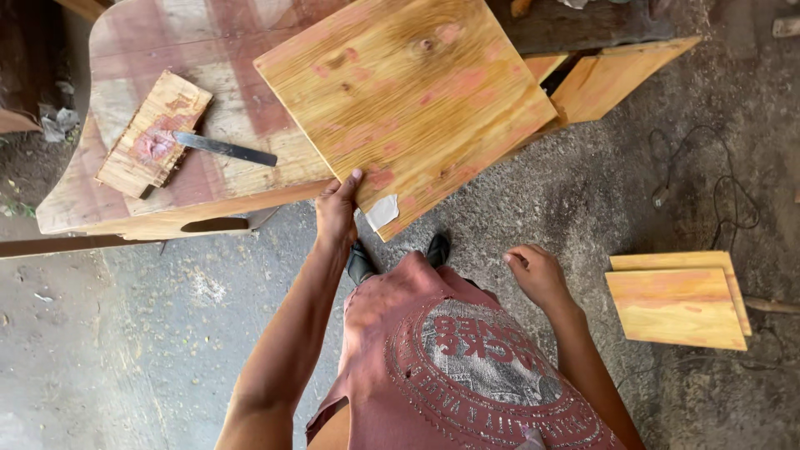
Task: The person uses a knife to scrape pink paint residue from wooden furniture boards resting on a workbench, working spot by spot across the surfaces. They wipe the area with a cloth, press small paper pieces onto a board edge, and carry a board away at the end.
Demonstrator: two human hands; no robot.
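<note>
My right hand (537, 273) hangs nearest to me, loosely curled over the concrete floor (167, 333), holding nothing and touching nothing. Well off to its right, a small stack of orange-stained boards (677, 304) lies flat on the floor.

My left hand (336, 208) is just ahead, its grip closed on the near edge of a large square wooden panel (408, 96), thumb on top, fingers underneath and hidden. The panel is tilted, one corner pointing back toward me, its yellow face blotched with pink. Just right of my grip, at that near corner, a small torn white label (382, 212) sticks to the wood; I can't tell anything more about it.

Left of my grip, the panel's far part overlaps a worn table (125, 196) streaked with faded red. Further left on it sits a small rough wood block (152, 133), with a dark flat blade (225, 148) resting against it. Beyond the panel, to the right, another orange board (617, 75) leans.
</note>
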